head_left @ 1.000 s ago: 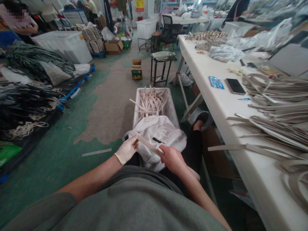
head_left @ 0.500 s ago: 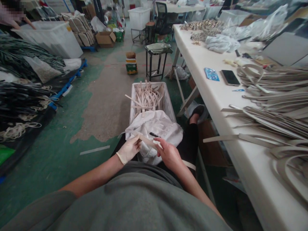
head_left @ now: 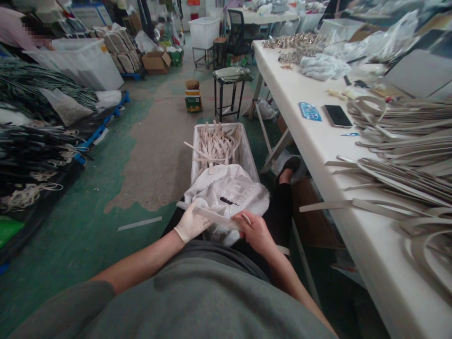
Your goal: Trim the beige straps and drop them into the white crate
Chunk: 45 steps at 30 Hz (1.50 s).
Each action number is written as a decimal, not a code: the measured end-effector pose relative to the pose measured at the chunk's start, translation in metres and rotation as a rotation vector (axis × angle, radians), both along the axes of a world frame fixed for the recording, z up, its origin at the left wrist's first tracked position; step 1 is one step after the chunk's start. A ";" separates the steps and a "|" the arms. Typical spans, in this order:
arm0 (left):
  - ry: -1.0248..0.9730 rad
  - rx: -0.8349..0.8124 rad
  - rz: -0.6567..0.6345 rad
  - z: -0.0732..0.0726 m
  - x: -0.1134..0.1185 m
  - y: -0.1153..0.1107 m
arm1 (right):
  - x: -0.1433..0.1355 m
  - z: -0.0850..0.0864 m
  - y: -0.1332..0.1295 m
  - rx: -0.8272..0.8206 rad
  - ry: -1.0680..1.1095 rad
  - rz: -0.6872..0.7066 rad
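Observation:
A pale, flat strap [head_left: 219, 219] stretches between my hands above my lap, its free end reaching past my left hand. My left hand [head_left: 190, 225], in a thin whitish glove, holds the strap across its fingers. The bare right hand [head_left: 254, 231] is closed around the other end, and a small light piece pokes up between its fingers; I cannot make out what that is. Beneath both hands a white woven sack [head_left: 243, 188] with a dark mark lies over my lap. Just beyond it, a white plastic crate [head_left: 251, 157] holds many short beige straps [head_left: 219, 143].
To the right, a long white table [head_left: 287, 101] carries bundles of long beige straps [head_left: 399, 183], a phone [head_left: 338, 116] and a blue packet [head_left: 310, 111]. A black stool [head_left: 231, 89] stands ahead. At left, dark cords [head_left: 31, 150] lie near a person [head_left: 14, 26] by a large bin [head_left: 81, 61].
The strap has slid leftward through my left hand, so its end now sticks out beyond it. My left hand has turned flatter; the right has shifted slightly right and down.

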<state>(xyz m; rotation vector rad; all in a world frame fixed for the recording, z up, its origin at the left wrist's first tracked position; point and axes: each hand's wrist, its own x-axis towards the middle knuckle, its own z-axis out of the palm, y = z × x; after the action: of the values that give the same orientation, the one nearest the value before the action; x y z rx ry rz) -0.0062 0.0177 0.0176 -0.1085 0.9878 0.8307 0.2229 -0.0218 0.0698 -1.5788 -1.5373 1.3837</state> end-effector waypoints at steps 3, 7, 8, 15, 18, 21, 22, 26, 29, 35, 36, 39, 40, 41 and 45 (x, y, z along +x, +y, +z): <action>0.148 -0.011 0.331 -0.009 -0.028 0.033 | 0.019 -0.005 -0.025 -0.092 0.039 -0.027; 0.239 0.114 0.529 -0.001 -0.045 0.066 | 0.032 -0.016 -0.048 -0.202 0.098 -0.133; 0.263 0.177 0.523 0.002 -0.044 0.070 | 0.035 -0.016 -0.052 -0.222 0.132 -0.161; 0.461 0.626 0.022 0.008 -0.007 0.051 | 0.061 0.017 -0.052 0.027 0.373 -0.139; 0.477 0.748 -0.271 0.005 0.002 0.036 | 0.064 0.037 -0.026 0.232 0.255 -0.136; 0.481 0.821 -0.520 0.001 0.006 0.021 | 0.068 0.042 0.011 0.385 0.119 -0.149; 0.478 0.831 -0.588 0.000 0.007 0.017 | 0.070 0.041 0.022 0.373 0.135 -0.160; 0.467 0.809 -0.800 -0.005 0.007 -0.001 | 0.077 0.033 0.054 0.235 0.370 -0.182; 0.474 0.771 -0.916 -0.008 0.005 -0.009 | 0.075 0.029 0.069 0.182 0.451 -0.132; 0.553 0.744 -0.998 0.000 0.001 -0.013 | 0.067 0.014 0.089 0.079 0.529 -0.120; 0.553 0.749 -1.011 0.002 0.000 -0.013 | 0.067 0.011 0.091 0.067 0.551 -0.107; 0.537 0.747 -1.031 0.001 -0.003 -0.014 | 0.066 0.006 0.092 0.065 0.592 -0.078; 0.534 0.743 -1.028 -0.001 -0.004 -0.014 | 0.065 0.006 0.092 0.083 0.593 -0.094; 0.541 0.740 -1.008 -0.004 -0.005 -0.014 | 0.064 0.007 0.091 0.112 0.587 -0.126; 0.618 0.727 -0.848 -0.016 -0.010 -0.009 | 0.058 0.024 0.082 0.284 0.502 -0.278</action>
<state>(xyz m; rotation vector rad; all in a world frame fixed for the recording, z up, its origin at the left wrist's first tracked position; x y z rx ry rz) -0.0162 0.0086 0.0011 1.1766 1.0970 0.3723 0.2809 0.0604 0.0936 -1.1128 -1.1061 1.2211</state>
